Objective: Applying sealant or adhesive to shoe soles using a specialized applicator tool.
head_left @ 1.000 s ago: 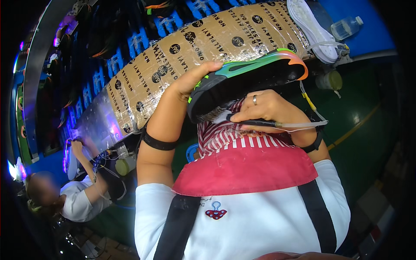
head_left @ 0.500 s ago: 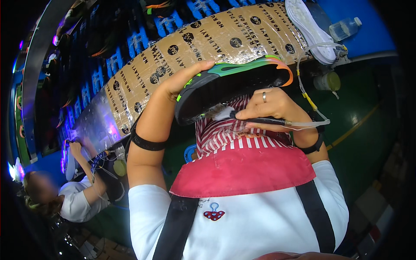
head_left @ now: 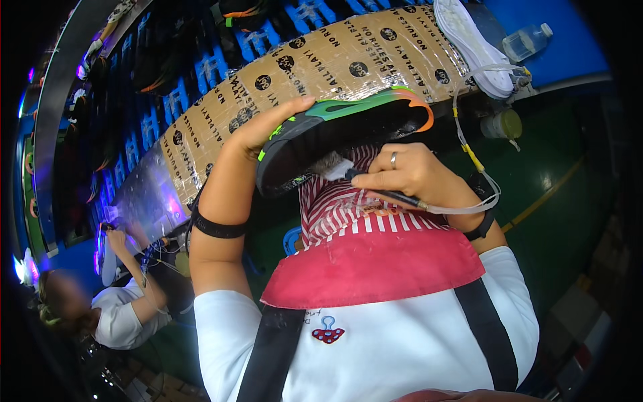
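Observation:
My left hand (head_left: 271, 124) grips a shoe upper (head_left: 335, 134) at its dark left end, the thumb along its far edge. Its side fades from black through green to orange at the right end. The black, shiny underside is tilted toward me. My right hand (head_left: 415, 174), with a ring on one finger, is closed around the black handle of a brush (head_left: 395, 197). The pale bristles touch or almost touch the near edge of the underside. A clear tube (head_left: 469, 209) runs from the handle's end past my right wrist.
Beyond the shoe lies a tape-wrapped brown surface (head_left: 315, 67). A white shoe sole (head_left: 472, 50), clear bottle (head_left: 527, 42) and yellow-lidded jar (head_left: 506, 124) are at far right. Blue racks (head_left: 211, 67) stand behind. A person (head_left: 127, 315) works at the left.
The shoe upper and both hands have shifted slightly left. The brush has moved left with them, its handle slanting more downward to the right.

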The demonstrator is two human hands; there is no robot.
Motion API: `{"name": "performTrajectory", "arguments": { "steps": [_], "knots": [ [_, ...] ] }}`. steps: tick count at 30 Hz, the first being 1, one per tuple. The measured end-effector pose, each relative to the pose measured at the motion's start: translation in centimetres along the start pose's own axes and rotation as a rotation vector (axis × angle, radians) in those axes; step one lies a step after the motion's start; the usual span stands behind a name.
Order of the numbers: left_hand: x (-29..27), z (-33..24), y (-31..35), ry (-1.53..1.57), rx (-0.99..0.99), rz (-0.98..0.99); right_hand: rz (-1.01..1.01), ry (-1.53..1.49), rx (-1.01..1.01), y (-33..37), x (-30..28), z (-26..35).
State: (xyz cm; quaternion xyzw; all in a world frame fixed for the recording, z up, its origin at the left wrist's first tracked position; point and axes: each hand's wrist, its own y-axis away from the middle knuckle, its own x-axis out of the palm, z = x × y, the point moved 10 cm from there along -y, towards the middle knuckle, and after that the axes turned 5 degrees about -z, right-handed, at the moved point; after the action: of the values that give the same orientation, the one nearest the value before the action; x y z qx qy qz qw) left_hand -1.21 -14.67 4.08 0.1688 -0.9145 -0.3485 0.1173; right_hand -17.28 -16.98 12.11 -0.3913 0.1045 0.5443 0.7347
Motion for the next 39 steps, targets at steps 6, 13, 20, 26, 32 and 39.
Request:
{"name": "performTrajectory", "arguments": {
  "steps": [6, 13, 20, 26, 32, 39],
  "knots": [
    [-1.3, 0.6, -0.2, 0.099, 0.027, 0.022, -0.100, -0.176, 0.111, 0.2, -1.9, -1.1],
    [-1.1, 2.7, -1.3, 0.265, 0.153, -0.022, -0.431, -0.485, 0.580, 1.6, -2.9, -7.6],
    [-1.4, 5.2, -1.4, 0.449, 0.097, -0.040, -0.654, -0.441, 0.647, 3.7, -5.7, -11.3],
    [1.4, 4.9, -2.2, 0.617, 0.119, 0.051, -0.808, 0.186, 0.248, 1.9, -8.7, -6.5],
    [2.7, 3.2, -2.6, 0.786, 0.195, 0.077, -0.558, 0.025, 0.154, -1.3, -5.8, -4.1],
    [3.5, 3.1, -2.4, 0.923, 0.280, 0.375, -0.991, -0.825, 0.478, 1.4, -8.4, -12.6]
  ]
}}
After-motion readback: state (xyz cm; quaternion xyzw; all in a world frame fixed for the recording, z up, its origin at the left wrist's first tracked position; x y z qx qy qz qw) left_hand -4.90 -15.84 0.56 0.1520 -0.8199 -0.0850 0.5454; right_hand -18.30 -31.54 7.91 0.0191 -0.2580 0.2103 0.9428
